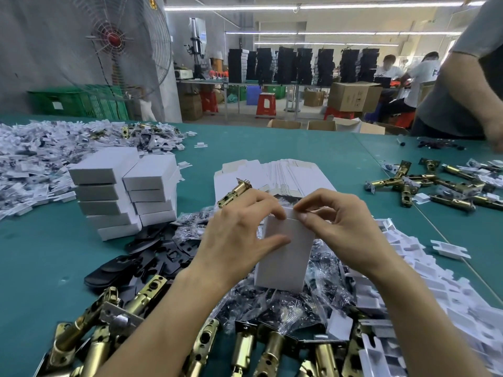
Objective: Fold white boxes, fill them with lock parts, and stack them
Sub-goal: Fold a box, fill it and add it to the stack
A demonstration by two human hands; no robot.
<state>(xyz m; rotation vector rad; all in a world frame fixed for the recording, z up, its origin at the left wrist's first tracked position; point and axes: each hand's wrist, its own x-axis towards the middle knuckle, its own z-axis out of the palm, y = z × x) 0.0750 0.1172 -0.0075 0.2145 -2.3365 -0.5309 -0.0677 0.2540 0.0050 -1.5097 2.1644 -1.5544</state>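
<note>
OK, white box: upright, between both grips
left hand: clamped round its side
right hand: pinching its top flap

No wording can be read for certain. The brown carton in the background carries dark printed marks, too small to make out. The green crate bears a white label whose print is illegible.

Top flap of box hidden under left hand and right hand fingers. One latch half behind left hand. Front latches and person cropped by frame.
</note>
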